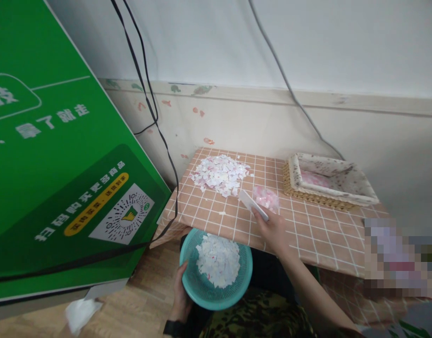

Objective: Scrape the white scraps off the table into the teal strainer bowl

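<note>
My left hand point(181, 293) grips the left rim of a teal plastic basket point(246, 267), which sits below the table's front edge. Inside the basket lies a heap of white paper scraps point(219, 263) with a few pink bits. Above the tablecloth, my right hand point(272, 230) is closed around a flat white card or scraper point(253, 205). Just beyond that hand is a clear bag of pink and white pieces point(267, 198). Farther left on the table, a pile of torn white paper scraps point(221, 173) is spread out, close to the tip of the white piece.
A cloth-lined wicker basket point(325, 203) stands at the back right of the checked tablecloth point(307, 230). At the left rises a green cabinet point(61, 141), with a black cable point(166, 145) hanging beside it. A white bag point(81, 313) lies on the floor.
</note>
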Motion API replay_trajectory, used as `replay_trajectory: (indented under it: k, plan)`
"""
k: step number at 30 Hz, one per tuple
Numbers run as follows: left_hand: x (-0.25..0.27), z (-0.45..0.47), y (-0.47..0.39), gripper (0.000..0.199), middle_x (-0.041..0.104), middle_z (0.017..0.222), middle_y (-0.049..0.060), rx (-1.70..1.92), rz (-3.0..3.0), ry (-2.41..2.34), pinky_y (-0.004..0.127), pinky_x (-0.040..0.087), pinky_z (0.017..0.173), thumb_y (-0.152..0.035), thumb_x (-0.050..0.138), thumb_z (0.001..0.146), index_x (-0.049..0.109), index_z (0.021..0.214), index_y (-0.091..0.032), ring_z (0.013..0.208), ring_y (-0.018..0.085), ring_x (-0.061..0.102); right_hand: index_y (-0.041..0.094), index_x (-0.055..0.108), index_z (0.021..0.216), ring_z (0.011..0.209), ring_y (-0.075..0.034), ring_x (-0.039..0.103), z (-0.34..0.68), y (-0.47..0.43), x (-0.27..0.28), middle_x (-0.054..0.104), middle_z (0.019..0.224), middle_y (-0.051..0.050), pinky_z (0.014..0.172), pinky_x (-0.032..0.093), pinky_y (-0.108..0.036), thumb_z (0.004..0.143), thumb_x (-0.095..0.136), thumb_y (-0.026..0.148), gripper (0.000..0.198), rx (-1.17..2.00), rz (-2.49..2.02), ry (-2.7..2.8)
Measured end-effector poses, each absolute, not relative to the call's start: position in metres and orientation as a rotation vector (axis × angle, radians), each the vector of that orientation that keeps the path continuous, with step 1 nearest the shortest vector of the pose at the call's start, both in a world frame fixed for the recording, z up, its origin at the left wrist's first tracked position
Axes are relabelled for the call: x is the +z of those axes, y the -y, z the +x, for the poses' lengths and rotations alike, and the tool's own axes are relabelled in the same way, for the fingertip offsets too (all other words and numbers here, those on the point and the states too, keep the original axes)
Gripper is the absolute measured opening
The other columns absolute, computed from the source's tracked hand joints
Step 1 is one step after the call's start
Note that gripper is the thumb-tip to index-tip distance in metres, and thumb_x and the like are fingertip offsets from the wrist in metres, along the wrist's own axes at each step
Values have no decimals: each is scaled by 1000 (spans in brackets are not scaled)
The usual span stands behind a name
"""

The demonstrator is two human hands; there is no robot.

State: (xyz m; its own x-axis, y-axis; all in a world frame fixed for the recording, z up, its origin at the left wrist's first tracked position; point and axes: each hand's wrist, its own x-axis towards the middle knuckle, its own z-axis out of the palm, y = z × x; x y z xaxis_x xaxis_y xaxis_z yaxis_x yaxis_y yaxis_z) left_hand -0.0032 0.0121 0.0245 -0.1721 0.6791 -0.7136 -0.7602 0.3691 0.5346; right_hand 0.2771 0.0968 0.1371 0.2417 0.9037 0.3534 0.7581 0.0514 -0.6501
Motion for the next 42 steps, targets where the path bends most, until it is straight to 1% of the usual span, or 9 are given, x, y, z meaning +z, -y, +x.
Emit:
replay_trajectory:
  k: [7, 16, 18, 21, 23, 25, 30, 36, 42]
  plan:
    - [37, -7, -16, 27, 74, 81, 8, 1301, -89, -1180, 43, 49, 82, -30, 67, 65, 72, 87, -14, 77, 26, 68, 25, 68, 107, 82, -23, 68, 270, -103, 148, 71, 97, -4, 71, 53, -33, 87, 50, 30, 27, 582, -1430, 1832]
    - [58, -8, -24, 21, 74, 78, 7, 1281, -86, -1125, 40, 50, 81, -28, 66, 68, 72, 82, -13, 75, 24, 68, 27, 65, 112, 95, -20, 66, 247, -90, 155, 69, 106, -5, 83, 51, -33, 88, 46, 19, 31, 635, -1198, 2012]
    - [64, -9, -26, 19, 74, 78, 7, 1286, -78, -1122, 40, 50, 80, -27, 66, 68, 72, 81, -13, 73, 24, 68, 26, 67, 108, 89, -18, 67, 242, -81, 162, 71, 101, -3, 79, 51, -30, 88, 46, 20, 29, 738, -1109, 2082]
    - [72, -9, -28, 18, 74, 78, 7, 1287, -77, -1123, 40, 51, 79, -26, 67, 68, 72, 81, -13, 73, 24, 68, 23, 70, 94, 70, -15, 65, 245, -79, 169, 72, 83, -1, 61, 49, -24, 89, 48, 29, 24, 872, -1164, 2017]
    - [76, -8, -28, 18, 75, 79, 7, 1289, -79, -1125, 40, 51, 80, -25, 67, 68, 72, 81, -14, 76, 25, 69, 19, 71, 81, 56, -14, 59, 254, -89, 170, 68, 67, -1, 51, 43, -23, 88, 49, 37, 29, 786, -1346, 1872]
    - [78, -7, -28, 19, 75, 81, 8, 1283, -81, -1109, 40, 51, 81, -25, 66, 68, 72, 82, -14, 78, 25, 69, 16, 69, 72, 48, -14, 53, 265, -106, 168, 62, 54, -1, 46, 37, -24, 87, 48, 42, 37, 566, -1551, 1731]
    - [71, -8, -27, 19, 74, 78, 8, 1270, -88, -1096, 40, 51, 79, -25, 66, 69, 71, 83, -13, 73, 24, 69, 19, 73, 88, 57, -18, 59, 279, -144, 166, 67, 62, -5, 54, 39, -26, 85, 49, 43, 34, 280, -1744, 1750]
    - [48, -10, -23, 22, 74, 78, 6, 1297, -92, -1095, 41, 49, 82, -27, 67, 67, 71, 84, -14, 70, 23, 68, 22, 73, 96, 58, -18, 62, 274, -153, 172, 70, 66, -5, 52, 39, -26, 85, 49, 43, 34, 242, -1694, 1798]
    - [33, -4, -19, 27, 74, 82, 7, 1281, -103, -1124, 40, 49, 84, -30, 67, 67, 71, 88, -14, 77, 24, 68, 22, 72, 97, 58, -17, 61, 276, -157, 175, 70, 69, -4, 51, 39, -25, 86, 48, 42, 33, 282, -1661, 1890]
